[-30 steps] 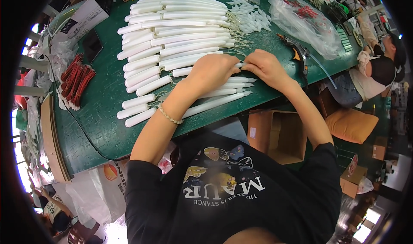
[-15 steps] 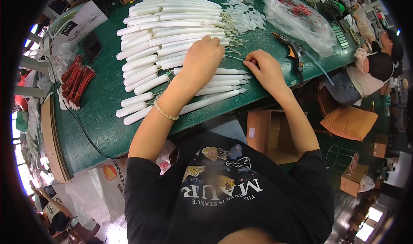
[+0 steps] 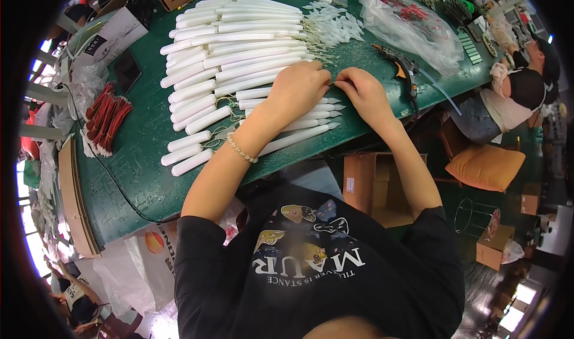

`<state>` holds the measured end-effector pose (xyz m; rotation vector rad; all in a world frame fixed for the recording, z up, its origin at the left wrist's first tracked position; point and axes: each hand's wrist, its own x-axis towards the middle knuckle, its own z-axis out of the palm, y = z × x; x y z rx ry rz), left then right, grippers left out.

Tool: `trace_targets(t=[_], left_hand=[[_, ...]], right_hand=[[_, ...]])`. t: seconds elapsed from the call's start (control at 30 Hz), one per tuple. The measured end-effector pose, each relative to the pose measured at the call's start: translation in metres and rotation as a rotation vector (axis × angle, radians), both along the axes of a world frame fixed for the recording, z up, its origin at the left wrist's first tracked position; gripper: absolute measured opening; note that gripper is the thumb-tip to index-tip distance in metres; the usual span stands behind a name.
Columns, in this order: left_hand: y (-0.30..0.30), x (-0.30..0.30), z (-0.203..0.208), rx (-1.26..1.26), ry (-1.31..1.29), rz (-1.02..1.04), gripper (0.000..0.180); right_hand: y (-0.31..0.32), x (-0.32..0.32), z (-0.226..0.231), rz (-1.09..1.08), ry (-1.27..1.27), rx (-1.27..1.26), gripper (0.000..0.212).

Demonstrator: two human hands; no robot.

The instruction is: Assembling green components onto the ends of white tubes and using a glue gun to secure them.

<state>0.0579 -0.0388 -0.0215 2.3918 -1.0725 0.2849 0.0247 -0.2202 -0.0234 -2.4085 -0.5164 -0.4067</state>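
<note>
My left hand (image 3: 301, 86) and my right hand (image 3: 363, 95) meet fingertip to fingertip above the near rows of white candle sticks. Both pinch a thin pale wire (image 3: 333, 83), of which only a short bit shows between the fingers. Many slim white candle sticks (image 3: 251, 46) lie side by side in rows, thin wires trailing from their right ends. Below my left wrist, several candle sticks (image 3: 305, 133) carry pointed flame-shaped tips. Loose translucent flame tips (image 3: 341, 25) are heaped past the wire ends. My left forearm hides part of the near rows.
An orange-and-black glue gun (image 3: 402, 67) rests right of my hands on the green table (image 3: 137, 177). Beyond it lies a clear plastic bag (image 3: 424, 40) with red bits. Bundled red wires (image 3: 106, 121) and a dark phone-like slab (image 3: 127, 70) are at left. Another person (image 3: 508, 106) sits at right.
My left hand has come down and right, off the wire ends of the candle sticks. My right hand has shifted slightly left, so the fingertips are now close together.
</note>
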Motion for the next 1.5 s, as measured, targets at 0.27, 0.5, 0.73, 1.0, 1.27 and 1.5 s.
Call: trace_targets(t=[0.27,0.5,0.73,1.0,1.27,1.5], left_hand=[[0.0,0.004,0.004,-0.176,0.331,0.02,0.014],[0.0,0.003,0.006,-0.192,0.395,0.048,0.018],[0.004,0.005,0.006,-0.204,0.463,0.126,0.02],[0.005,0.006,0.009,-0.225,0.493,0.12,0.022],[0.005,0.006,0.011,-0.315,0.506,0.108,0.021],[0.008,0.008,0.011,-0.381,0.581,0.093,0.021]], right_hand=[[-0.004,0.004,0.015,0.092,0.037,0.066,0.008],[-0.007,0.004,0.02,0.119,0.055,0.001,0.009],[-0.045,-0.004,0.04,-0.511,0.064,-0.013,0.026],[-0.114,-0.01,0.013,-0.782,0.306,-0.314,0.054],[-0.081,-0.032,0.016,-0.355,0.378,0.78,0.038],[-0.032,-0.047,0.024,0.045,0.55,1.436,0.052]])
